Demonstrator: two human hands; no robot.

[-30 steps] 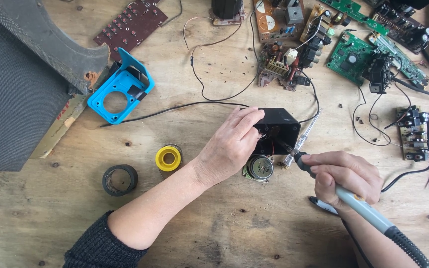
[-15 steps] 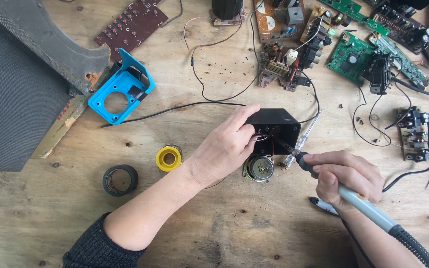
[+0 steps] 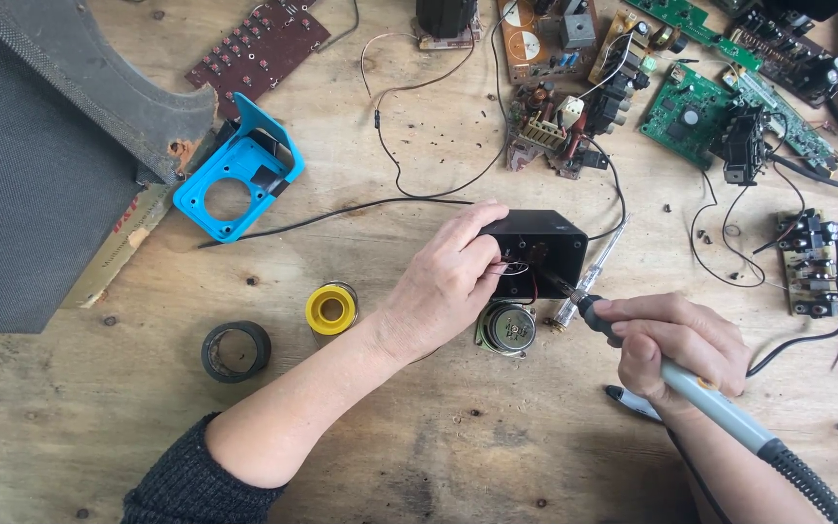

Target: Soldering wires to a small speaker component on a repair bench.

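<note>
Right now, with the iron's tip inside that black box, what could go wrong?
The left hand pinches thin wires at the black box right beside the soldering iron tip, so fingers could get burned. The small speaker lies against the box and may tug its wires. The iron's cord could snag at the table edge.

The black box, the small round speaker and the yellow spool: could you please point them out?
black box (image 3: 557, 240), head view, top face.
speaker (image 3: 509, 328), head view, centre of cone.
yellow spool (image 3: 331, 310), head view, yellow rim.
</note>
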